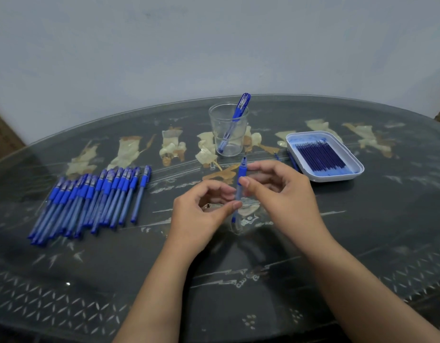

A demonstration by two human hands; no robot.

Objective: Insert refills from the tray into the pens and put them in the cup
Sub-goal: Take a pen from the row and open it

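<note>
Two bare arms reach in from the bottom edge over the dark glass desk (362,243). Both hands meet in the middle and hold one blue pen (239,191) up off the desk. The left hand (199,219) pinches the low part of the pen with its thumb and fingers. The right hand (288,194) pinches it a bit higher, with the thumb on the see-through part. The pen stands almost straight up, and its blue grip end points away, toward the cup (216,127).

The cup is clear and stands upright on the desk, just past the hands. One finished pen (235,120) leans inside it, and its blue cap sticks out over the rim.

A white tray (337,178) sits to the right of the cup, near the right hand but not touching it. Dark blue refills (320,157) lie side by side in it. Two thin blue bits (292,159) lie on the desk just left of the tray, too small to tell what they are.

On the left side, well apart from the hands, a big row of pens (90,201) lies flat on the desk, packed close together with some on top of others. Behind the desk is a plain pale wall (214,45).
</note>
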